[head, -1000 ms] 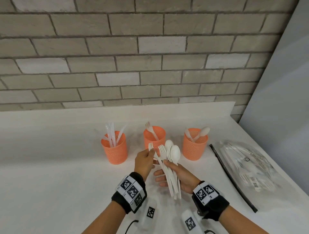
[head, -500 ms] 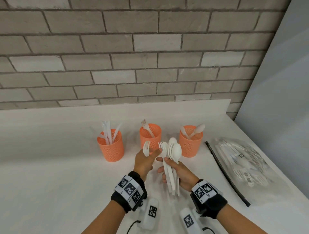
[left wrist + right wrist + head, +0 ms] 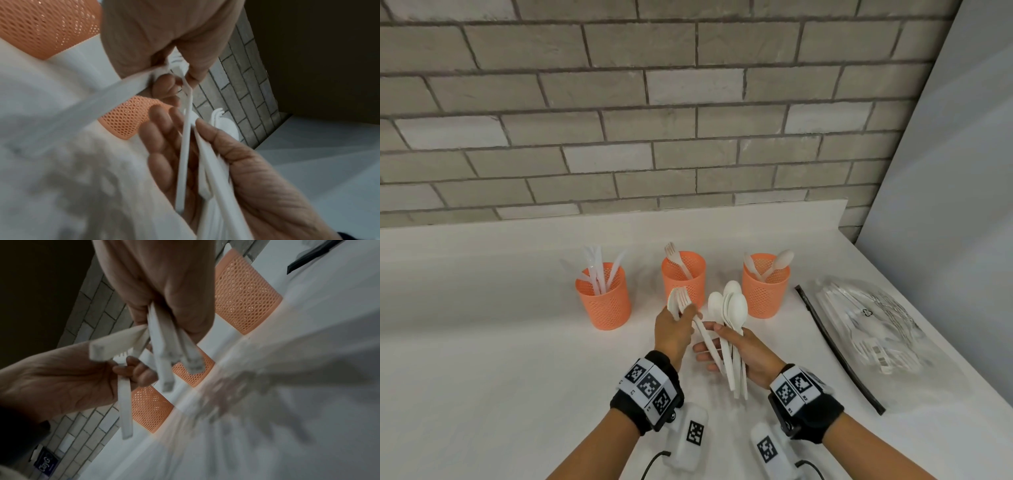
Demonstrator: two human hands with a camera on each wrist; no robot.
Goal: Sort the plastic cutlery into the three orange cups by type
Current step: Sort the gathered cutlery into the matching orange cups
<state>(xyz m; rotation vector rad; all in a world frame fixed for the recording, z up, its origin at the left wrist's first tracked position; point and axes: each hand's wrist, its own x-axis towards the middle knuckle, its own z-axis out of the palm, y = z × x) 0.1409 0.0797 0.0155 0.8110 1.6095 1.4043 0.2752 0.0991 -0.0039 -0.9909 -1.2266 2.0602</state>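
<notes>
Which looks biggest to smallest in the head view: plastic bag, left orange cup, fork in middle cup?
1. Plastic bag, largest.
2. Left orange cup.
3. Fork in middle cup, smallest; its lower part is hidden inside the cup.

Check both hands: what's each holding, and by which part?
The left hand pinches white plastic forks at the neck just below the tines. The right hand holds a bunch of white plastic spoons by their handles, bowls up.

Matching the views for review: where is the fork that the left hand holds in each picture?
Head: fork, centre, pinched by left hand, before the middle orange cup.
Left wrist: top centre, mostly hidden by fingers.
Right wrist: left of centre.
Shared landmark: middle orange cup.
</notes>
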